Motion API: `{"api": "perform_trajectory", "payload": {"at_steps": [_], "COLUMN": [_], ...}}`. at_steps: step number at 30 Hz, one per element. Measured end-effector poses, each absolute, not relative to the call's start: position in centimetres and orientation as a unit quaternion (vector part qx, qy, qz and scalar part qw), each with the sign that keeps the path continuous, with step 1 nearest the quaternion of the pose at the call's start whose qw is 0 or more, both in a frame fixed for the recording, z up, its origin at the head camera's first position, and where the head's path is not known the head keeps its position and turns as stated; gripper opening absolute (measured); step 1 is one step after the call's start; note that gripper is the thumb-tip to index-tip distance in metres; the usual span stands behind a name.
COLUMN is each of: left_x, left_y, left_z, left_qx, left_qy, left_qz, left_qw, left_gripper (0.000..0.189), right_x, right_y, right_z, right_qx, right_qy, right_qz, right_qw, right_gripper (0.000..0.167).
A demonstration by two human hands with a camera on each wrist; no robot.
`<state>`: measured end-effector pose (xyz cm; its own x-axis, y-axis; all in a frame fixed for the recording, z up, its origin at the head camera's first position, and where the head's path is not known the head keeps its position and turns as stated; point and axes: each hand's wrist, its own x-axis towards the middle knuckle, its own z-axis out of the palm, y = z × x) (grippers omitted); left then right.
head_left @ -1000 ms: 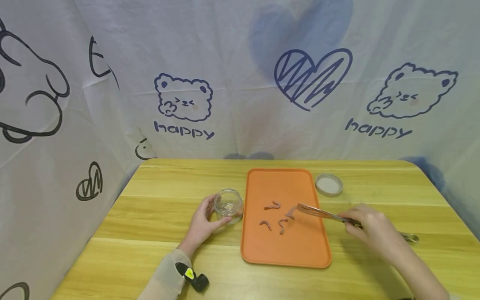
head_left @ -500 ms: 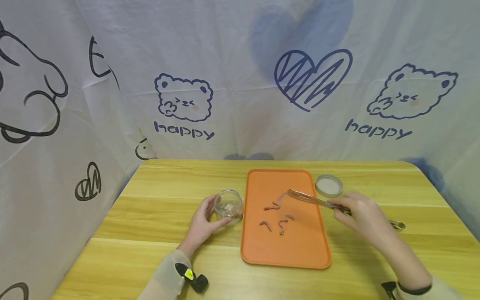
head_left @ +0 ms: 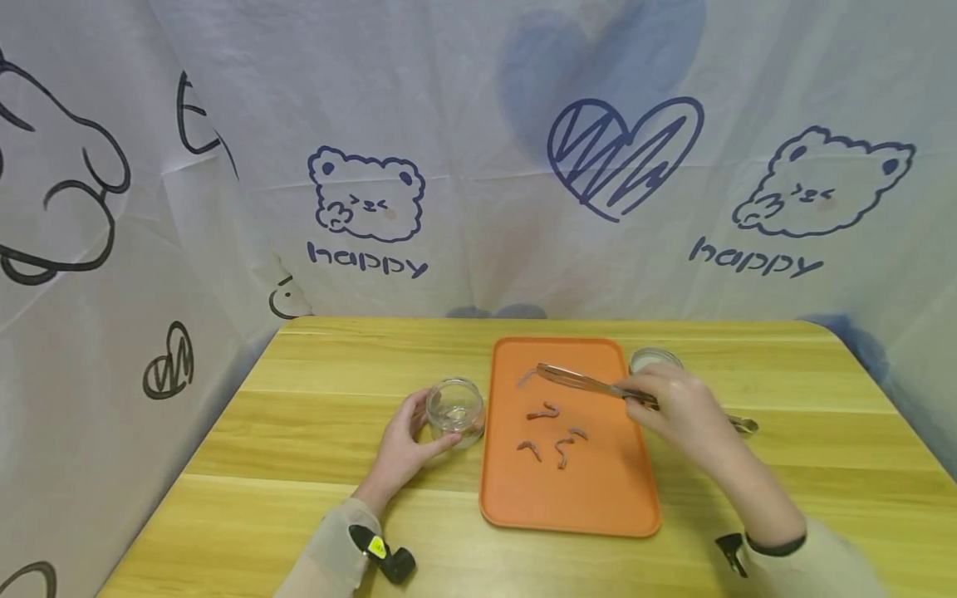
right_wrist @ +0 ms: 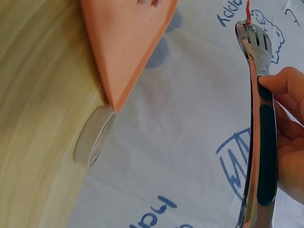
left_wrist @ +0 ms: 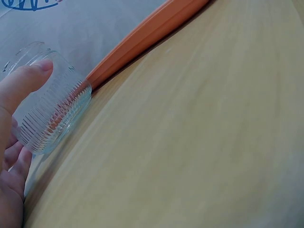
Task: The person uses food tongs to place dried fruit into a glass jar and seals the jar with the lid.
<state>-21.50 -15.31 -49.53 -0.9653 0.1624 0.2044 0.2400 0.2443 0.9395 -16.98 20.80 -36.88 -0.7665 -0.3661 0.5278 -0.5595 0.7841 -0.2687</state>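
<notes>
My left hand grips an open glass jar on the table, just left of an orange tray. In the left wrist view, the thumb lies over the side of the ribbed jar. My right hand holds metal tongs with dark grip pads over the far part of the tray. A thin reddish worm-like piece hangs from the tongs' tips; the right wrist view shows this piece between the slotted ends. Several similar pieces, one of them a curled worm-like piece, lie on the tray.
A round jar lid sits beside the tray's far right corner, partly hidden by my right hand in the head view. The wood-grain table ends at a white printed cloth hanging behind and at the left.
My right hand has moved left and away from me, carrying the worm-like piece in the tongs off the group towards the tray's far left. The left hand and jar have stayed put.
</notes>
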Motion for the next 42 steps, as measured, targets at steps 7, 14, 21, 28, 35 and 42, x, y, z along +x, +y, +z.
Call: {"api": "perform_trajectory", "payload": {"at_steps": [7,14,21,28,35,42], "left_x": [-21.4,-21.3,-21.2,-20.1,-21.2,-21.5], "left_y": [-15.3,-15.3,-15.3,-14.7,-15.2,-15.4], "left_z": [-49.5,-49.5,-49.3,-46.8,-48.9,-49.6], "left_qx": [-0.132,-0.135,-0.125,-0.136,-0.116,-0.126], "left_qy": [-0.789,-0.79,-0.793,-0.795,-0.798,-0.799], "left_qz": [-0.599,-0.597,-0.595,-0.591,-0.591,-0.587], "left_qw": [0.038,0.044,0.039,0.032,0.028,0.041], "left_gripper": [0.076,0.076,0.076,0.074,0.076,0.076], "right_x": [-18.1,-18.2,-19.1,-19.5,-19.6,-19.6], "right_y": [19.2,17.7,16.1,14.9,13.9,13.3], "right_z": [-36.7,-36.5,-36.8,-36.9,-37.0,-37.4], "right_qx": [0.28,0.262,0.284,0.291,0.299,0.299], "right_qy": [-0.901,-0.915,-0.908,-0.911,-0.907,-0.912], "right_qz": [0.198,0.237,0.236,0.224,0.232,0.23], "right_qw": [0.266,0.196,0.199,0.188,0.183,0.163], "right_gripper": [0.018,0.018,0.018,0.018,0.016,0.014]}}
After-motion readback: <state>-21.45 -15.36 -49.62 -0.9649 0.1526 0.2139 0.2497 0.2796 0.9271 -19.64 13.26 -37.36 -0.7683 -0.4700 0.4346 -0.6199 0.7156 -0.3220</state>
